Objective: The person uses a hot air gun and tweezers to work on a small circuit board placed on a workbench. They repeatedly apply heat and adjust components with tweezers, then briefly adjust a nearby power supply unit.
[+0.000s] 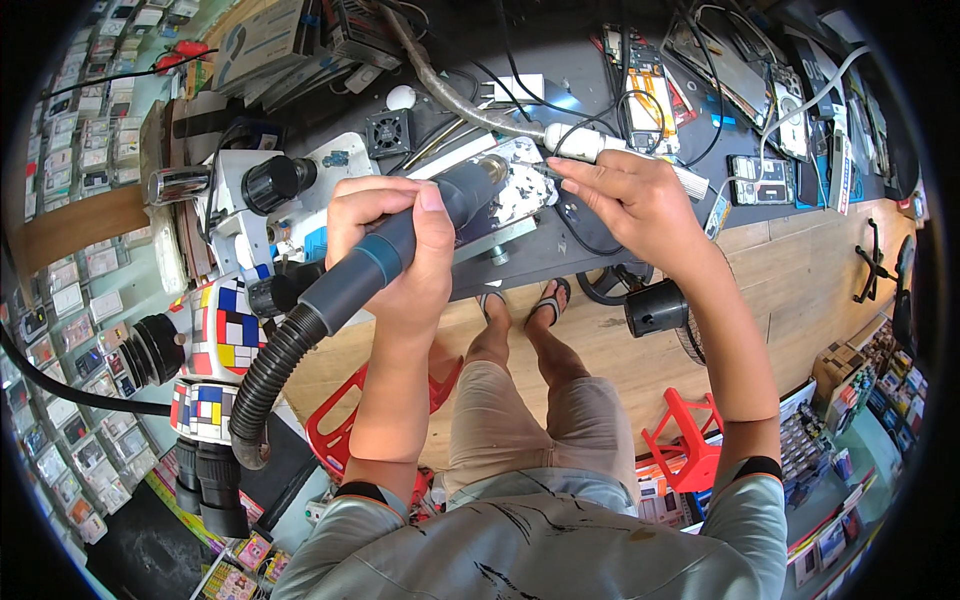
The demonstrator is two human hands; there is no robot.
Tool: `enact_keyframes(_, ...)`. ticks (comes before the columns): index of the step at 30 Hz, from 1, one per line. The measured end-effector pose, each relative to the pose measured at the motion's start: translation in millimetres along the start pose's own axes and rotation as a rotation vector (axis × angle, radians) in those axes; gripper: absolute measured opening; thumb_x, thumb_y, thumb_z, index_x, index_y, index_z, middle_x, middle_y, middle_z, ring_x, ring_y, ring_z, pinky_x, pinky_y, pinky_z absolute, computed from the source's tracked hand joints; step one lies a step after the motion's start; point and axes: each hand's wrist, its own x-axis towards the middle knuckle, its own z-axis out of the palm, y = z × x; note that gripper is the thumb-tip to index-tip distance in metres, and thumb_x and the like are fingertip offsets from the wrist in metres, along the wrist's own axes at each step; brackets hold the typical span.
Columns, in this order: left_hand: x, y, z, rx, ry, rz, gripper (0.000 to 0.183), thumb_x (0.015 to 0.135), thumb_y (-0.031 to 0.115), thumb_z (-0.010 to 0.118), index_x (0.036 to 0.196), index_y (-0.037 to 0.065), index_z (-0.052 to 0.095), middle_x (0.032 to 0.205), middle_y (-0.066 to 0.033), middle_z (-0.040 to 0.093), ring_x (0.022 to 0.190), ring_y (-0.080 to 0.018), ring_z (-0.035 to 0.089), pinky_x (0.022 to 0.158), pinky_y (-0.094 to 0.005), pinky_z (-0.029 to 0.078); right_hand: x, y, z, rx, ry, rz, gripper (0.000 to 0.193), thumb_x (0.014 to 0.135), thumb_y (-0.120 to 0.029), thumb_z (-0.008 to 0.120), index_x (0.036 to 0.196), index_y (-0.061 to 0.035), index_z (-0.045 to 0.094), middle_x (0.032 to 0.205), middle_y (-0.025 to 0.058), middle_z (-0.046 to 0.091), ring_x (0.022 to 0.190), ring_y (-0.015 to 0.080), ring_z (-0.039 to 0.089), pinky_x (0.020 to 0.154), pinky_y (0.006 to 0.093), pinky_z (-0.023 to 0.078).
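Observation:
My left hand [400,235] is wrapped round the dark grey handle of a hot air gun [440,215] with a corrugated black hose. Its brass-coloured metal nozzle [493,168] points at a flat piece with mottled white and dark patches [525,185], close above its surface. That piece lies on a metal plate by the bench's near edge. My right hand [632,200] is at the piece's right side, index finger and thumb brought close together. A small dark tip shows by the fingertips; what they pinch is too small to make out.
A microscope [225,325] with a coloured block pattern stands at left. A white cylinder [580,142] on a flexible hose lies beyond my right hand. A small black fan [388,132], cables and opened phones [762,180] crowd the bench. A red stool [685,440] stands below.

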Motion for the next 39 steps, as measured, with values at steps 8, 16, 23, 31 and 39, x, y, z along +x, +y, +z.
enact_keyframes(8,-0.7,1.2,-1.1,0.008,-0.019,0.007,0.020,0.101,0.005,0.077,0.102,0.003,0.058,0.093,-0.0138,0.071,0.085,-0.0206,0.068,0.082,-0.0349,0.057,1.3,6.6,2.5,0.042,-0.026,0.029,0.034,0.094,-0.012,0.084,0.128,-0.0149,0.085,0.073,0.0119,0.061,0.063,0.0326,0.059,0.061,0.0439,0.050)
enact_keyframes(16,-0.4,-1.1,-3.6,0.002,-0.033,-0.001,0.019,0.101,0.005,0.077,0.102,0.003,0.058,0.094,-0.0132,0.071,0.086,-0.0205,0.067,0.083,-0.0352,0.057,23.6,27.7,-9.9,0.099,-0.108,-0.060,0.030,0.094,-0.014,0.085,0.124,-0.0149,0.087,0.073,0.0119,0.061,0.062,0.0323,0.058,0.060,0.0443,0.048)
enact_keyframes(23,-3.0,-4.7,-3.9,-0.030,-0.011,0.006,0.021,0.096,-0.001,0.080,0.102,0.000,0.060,0.096,-0.0128,0.070,0.083,-0.0190,0.071,0.078,-0.0318,0.059,2.5,4.0,5.3,0.068,-0.008,0.033,0.030,0.095,-0.014,0.084,0.124,-0.0126,0.087,0.071,0.0128,0.061,0.064,0.0324,0.060,0.063,0.0440,0.051)
enact_keyframes(31,7.5,4.4,-3.5,-0.027,-0.012,0.065,0.021,0.094,-0.004,0.079,0.103,-0.001,0.061,0.100,-0.0142,0.069,0.086,-0.0206,0.072,0.080,-0.0336,0.060,9.6,-15.3,5.2,0.366,-0.024,0.459,0.027,0.102,-0.022,0.081,0.124,-0.0072,0.086,0.106,0.0205,0.084,0.091,0.0270,0.080,0.087,0.0358,0.060)
enact_keyframes(39,29.3,34.9,-18.1,0.064,0.138,0.240,0.020,0.093,0.007,0.075,0.101,0.002,0.057,0.096,-0.0172,0.067,0.083,-0.0243,0.069,0.082,-0.0388,0.061,3.4,-17.2,6.4,0.699,0.115,0.787,0.035,0.104,-0.024,0.081,0.133,-0.0039,0.082,0.116,0.0110,0.086,0.097,0.0100,0.075,0.090,0.0289,0.058)
